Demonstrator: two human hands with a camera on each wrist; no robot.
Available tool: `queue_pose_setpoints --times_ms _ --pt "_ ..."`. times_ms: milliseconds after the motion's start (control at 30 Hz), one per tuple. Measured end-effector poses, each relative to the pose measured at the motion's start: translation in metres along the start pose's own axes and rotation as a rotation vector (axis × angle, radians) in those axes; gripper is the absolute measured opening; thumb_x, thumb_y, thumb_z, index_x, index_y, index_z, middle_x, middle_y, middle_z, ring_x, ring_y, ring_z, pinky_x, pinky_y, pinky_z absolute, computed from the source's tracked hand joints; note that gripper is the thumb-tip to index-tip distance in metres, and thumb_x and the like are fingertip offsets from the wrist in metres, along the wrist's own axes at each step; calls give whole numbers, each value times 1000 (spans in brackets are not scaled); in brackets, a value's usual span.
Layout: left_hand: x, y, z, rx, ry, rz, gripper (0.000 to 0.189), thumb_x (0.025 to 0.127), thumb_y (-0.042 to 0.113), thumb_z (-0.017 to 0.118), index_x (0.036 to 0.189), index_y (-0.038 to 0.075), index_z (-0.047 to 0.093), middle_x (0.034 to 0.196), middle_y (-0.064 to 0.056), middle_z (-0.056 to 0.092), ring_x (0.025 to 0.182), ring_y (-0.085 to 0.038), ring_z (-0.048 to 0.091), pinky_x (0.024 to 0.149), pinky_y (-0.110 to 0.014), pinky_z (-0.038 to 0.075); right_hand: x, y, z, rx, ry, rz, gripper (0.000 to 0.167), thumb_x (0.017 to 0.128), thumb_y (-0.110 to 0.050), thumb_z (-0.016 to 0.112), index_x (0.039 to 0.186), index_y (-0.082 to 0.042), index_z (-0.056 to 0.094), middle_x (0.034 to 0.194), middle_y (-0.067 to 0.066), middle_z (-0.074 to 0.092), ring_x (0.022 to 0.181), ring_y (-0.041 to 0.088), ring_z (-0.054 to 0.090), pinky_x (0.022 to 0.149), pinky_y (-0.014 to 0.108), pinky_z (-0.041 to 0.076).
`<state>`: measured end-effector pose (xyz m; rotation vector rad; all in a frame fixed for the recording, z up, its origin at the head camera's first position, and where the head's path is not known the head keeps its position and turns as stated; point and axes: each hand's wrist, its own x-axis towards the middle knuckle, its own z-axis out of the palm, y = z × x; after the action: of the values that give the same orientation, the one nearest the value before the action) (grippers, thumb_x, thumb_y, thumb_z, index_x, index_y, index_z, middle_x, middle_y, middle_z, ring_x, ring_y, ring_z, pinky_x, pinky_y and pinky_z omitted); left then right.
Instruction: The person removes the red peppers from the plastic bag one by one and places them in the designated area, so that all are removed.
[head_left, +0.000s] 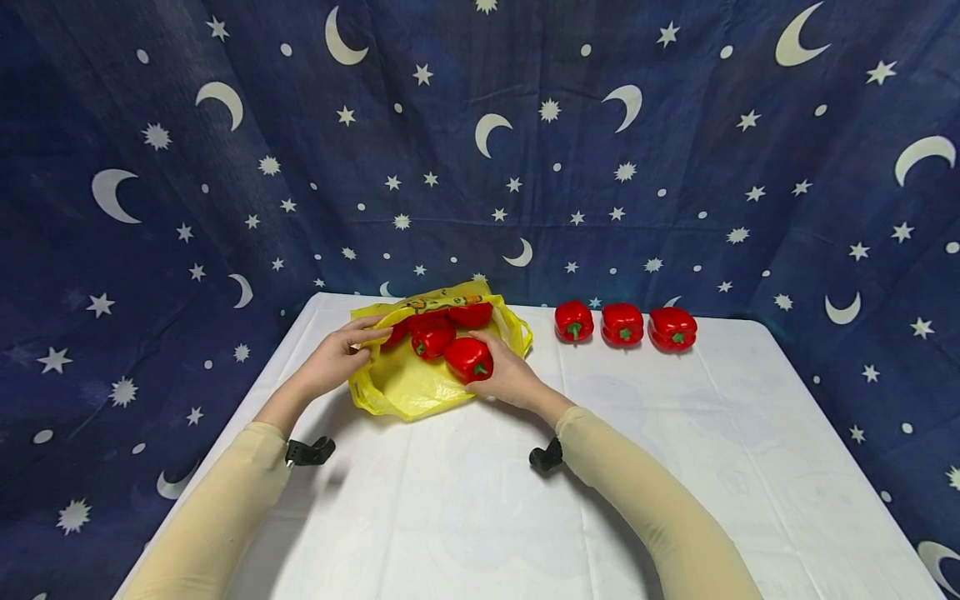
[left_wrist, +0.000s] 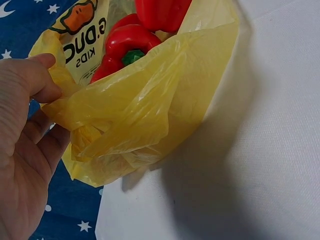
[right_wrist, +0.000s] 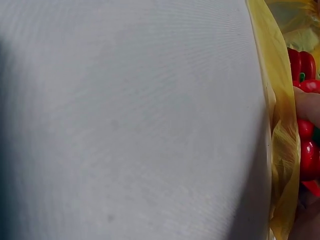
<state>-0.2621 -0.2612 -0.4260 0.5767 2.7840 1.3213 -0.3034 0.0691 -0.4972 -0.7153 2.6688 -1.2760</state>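
There is one yellow bag (head_left: 408, 392) on one white table (head_left: 465, 508). At least four red peppers (head_left: 432, 336) show inside it, overlapping too much for an exact count; three loose peppers (head_left: 622, 325) lie toward its three o'clock. Two hands: one left hand (head_left: 337, 360) at nine o'clock, one right hand (head_left: 513, 377) at three. Two black wrist mounts (head_left: 311, 452), at eight and four.

1. Left sleeve (head_left: 213, 517), lower left of the head view: pale beige, plain, close-fitting, long, gathered in light creases near the cuff.
2. Right sleeve (head_left: 652, 492), lower right of centre: the same beige, with soft folds near the bottom edge.
3. Left wrist piece (head_left: 311, 452), beside the left cuff: black, stubby, rounded at its end.
4. Right wrist piece (head_left: 546, 457), beside the right cuff: also black, knob-ended.
5. Left hand (head_left: 330, 360) and right hand (head_left: 513, 379), mid-frame: bare.
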Motion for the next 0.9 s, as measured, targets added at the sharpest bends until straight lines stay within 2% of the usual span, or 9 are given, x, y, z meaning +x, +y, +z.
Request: queue_pose_setpoints --times_ms 267,333,367,500,567,733,900 --pt "1 0 2 -11 0 -9 45 97 -6 53 139 7 64 159 -5 42 143 -29 38 76 -24 44 -2 1 -2 65 14 10 90 76 -25 90 150 -31 40 147 2 47 131 26 50 106 52 44" --pt "-1 9 2 -12 -1 -16 45 97 -7 52 139 4 63 159 -8 41 144 -31 37 75 -24 43 -3 1 -5 92 22 10 90 77 -25 90 150 -32 39 148 2 46 131 26 50 106 51 44" --pt "-1 9 2 -12 -1 -15 45 97 -7 52 139 4 63 159 -8 41 144 -31 36 75 -24 43 -4 0 -7 108 26 9 89 77 -24 90 150 -32 39 148 2 46 131 26 50 107 51 44" --pt "-2 7 1 -8 -1 -6 46 97 -6 51 140 5 64 159 -7 42 141 -30 38 72 -25 44 -8 -5 -18 162 32 10 88 77 -22 90 149 -31 40 148 3 46 131 28 50 106 53 44" --pt "0 -3 1 -11 4 4 47 97 -4 52 140 9 65 158 -4 43 138 -27 40 69 -26 45 -10 -6 -24 182 32 10 88 77 -21 90 150 -31 40 148 4 47 132 29 50 106 53 45" --pt "0 -2 2 -17 8 17 47 96 -4 52 139 9 65 158 -5 43 136 -28 41 67 -26 44 -19 0 -41 225 50 -5 90 78 -18 89 152 -28 39 146 5 49 130 29 52 104 50 47" --pt "1 -1 2 -12 7 21 47 96 -4 52 139 9 65 158 -6 43 138 -29 40 69 -26 44 -32 6 -64 250 85 -3 91 78 -17 90 152 -25 38 144 6 50 118 32 57 95 47 54"
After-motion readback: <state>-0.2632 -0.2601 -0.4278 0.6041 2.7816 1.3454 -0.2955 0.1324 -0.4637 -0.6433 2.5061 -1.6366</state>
